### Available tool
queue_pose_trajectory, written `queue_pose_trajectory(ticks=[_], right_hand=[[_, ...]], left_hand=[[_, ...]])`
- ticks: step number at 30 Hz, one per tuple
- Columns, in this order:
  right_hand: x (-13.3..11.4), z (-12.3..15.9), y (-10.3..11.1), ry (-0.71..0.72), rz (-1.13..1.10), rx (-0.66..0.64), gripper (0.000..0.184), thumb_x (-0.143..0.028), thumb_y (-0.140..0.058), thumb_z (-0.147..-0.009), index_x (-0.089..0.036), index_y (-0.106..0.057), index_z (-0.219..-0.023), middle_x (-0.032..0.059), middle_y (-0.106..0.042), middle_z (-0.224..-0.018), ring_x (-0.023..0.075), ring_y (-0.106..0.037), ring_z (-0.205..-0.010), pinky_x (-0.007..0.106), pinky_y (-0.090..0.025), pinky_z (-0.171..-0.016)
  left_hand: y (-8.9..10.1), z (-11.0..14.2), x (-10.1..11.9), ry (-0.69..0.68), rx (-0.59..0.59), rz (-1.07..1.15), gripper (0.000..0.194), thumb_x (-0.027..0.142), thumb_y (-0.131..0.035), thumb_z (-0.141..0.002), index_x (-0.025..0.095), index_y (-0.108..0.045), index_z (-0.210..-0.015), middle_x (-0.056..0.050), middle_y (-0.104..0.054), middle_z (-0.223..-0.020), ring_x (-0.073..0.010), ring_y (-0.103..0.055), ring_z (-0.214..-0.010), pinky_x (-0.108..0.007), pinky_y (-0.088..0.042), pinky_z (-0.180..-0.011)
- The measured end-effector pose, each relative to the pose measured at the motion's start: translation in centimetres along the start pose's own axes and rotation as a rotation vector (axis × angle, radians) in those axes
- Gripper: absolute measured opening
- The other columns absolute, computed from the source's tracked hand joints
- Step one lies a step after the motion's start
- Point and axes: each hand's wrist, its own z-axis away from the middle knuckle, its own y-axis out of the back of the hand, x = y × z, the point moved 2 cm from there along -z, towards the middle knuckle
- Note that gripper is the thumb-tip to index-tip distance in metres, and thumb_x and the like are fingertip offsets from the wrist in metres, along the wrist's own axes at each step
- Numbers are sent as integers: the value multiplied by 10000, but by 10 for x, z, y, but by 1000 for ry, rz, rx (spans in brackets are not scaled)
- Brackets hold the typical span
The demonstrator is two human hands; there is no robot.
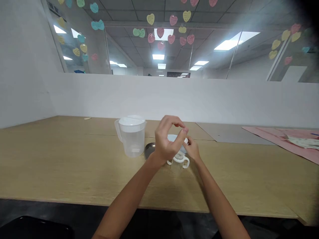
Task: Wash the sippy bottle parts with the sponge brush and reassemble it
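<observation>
My left hand (165, 139) is raised in front of the dishes, its fingers curved and the thumb tip meeting a fingertip. Whether anything tiny sits in that pinch I cannot make out. Lower and to the right, my right hand (193, 150) pinches a small white piece (186, 140), perhaps part of the pale translucent bowl (171, 136) behind my left hand. Just below both hands stands a clear cup with two white handles (177, 167). A shallow metal dish (149, 150) is partly covered by my left hand and wrist.
Left of the dish stands a translucent plastic pitcher (133, 137) with a lid and side handle. A grey sheet (231, 132) and a pink cloth (274, 136) lie at the back right. Behind the wooden table (74, 166) rises a white wall (174, 98).
</observation>
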Motion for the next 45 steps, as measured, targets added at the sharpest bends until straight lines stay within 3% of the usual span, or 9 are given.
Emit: queue_pose_trajectory(ticks=[5,9,14,21,29,32,35,40,45], right_hand=[[10,-6,-12,-12,-154,-93,413,-397,-661,-588,-197,-496,-909,13,-594,-794,155,-546,-692,283,-444,-622],[11,-5,-15,40,-262,-125,402,-337,-702,-552,-206,-478,-858,-1,-571,-798,145,-548,-724,274,-449,-653],[5,-4,-12,-44,-370,-170,453,-270,-761,-470,-202,-514,-844,-3,-595,-800,146,-562,-741,275,-459,-676],[-6,-1,-5,-219,-642,-229,463,-230,-769,-472,-219,-567,-888,-11,-622,-830,139,-581,-738,264,-464,-687],[2,0,-5,-222,-796,-231,398,-382,-734,-512,-231,-584,-848,-9,-617,-795,158,-579,-747,291,-466,-711],[0,0,-6,-252,-783,-237,407,-363,-741,-504,-219,-588,-852,-9,-612,-773,151,-574,-704,280,-468,-661],[-6,0,-9,-242,-755,-205,404,-315,-757,-492,-211,-577,-838,-23,-606,-740,126,-560,-641,259,-459,-618],[-6,0,-12,-209,-670,-157,401,-304,-763,-486,-219,-563,-823,-35,-616,-730,116,-557,-614,244,-449,-580],[1,1,-12,-262,-731,-231,363,-343,-749,-511,-216,-587,-811,-17,-626,-764,120,-566,-607,257,-479,-563]], left_hand=[[-30,53,-94,394,-314,-212,206,262,-536,-765,188,-569,-954,-53,-609,-965,-171,-537,-883,-317,-417,-803],[-38,82,-126,626,-390,-80,207,284,-571,-731,188,-604,-912,-35,-636,-929,-152,-561,-802,-265,-442,-725],[-38,84,-136,706,-303,133,173,284,-607,-689,160,-628,-807,-35,-647,-814,-131,-572,-728,-245,-436,-705],[-42,85,-130,981,-118,536,219,318,-675,-605,124,-633,-697,-31,-636,-671,-126,-571,-626,-243,-424,-642],[-57,90,-127,1109,-55,934,188,245,-711,-563,114,-624,-665,-32,-620,-669,-107,-562,-641,-237,-418,-691],[-55,87,-128,1103,-119,904,202,261,-718,-556,111,-622,-651,-26,-603,-625,-104,-547,-605,-243,-422,-669],[-47,82,-129,1021,-168,669,257,272,-726,-556,110,-639,-736,-24,-604,-629,-111,-547,-609,-242,-426,-651],[-40,83,-128,767,-238,412,352,325,-656,-657,161,-640,-967,-78,-637,-915,-164,-566,-834,-267,-430,-752],[-35,85,-122,554,-340,40,236,366,-562,-741,197,-696,-837,-52,-655,-792,-167,-555,-757,-280,-412,-747]])
